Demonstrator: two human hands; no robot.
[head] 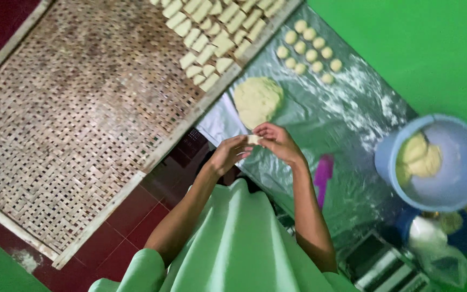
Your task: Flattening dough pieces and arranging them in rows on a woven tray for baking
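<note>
**Two hands, one small dough piece**

While both hands meet over the sheet's near edge, the left hand (228, 154) and right hand (278, 141) pinch one small dough piece (253, 139) between their fingertips. Just beyond lies one flattened dough round (258, 100). Ten dough balls (309, 51) sit in two rows farther along the floured plastic sheet (347, 124). One purple scraper (324, 173) lies beside the right forearm. One blue bucket (433, 162) holds more dough. The woven bamboo tray (82, 124) carries cut pieces (212, 38) only at one corner; most of it is bare.
</note>
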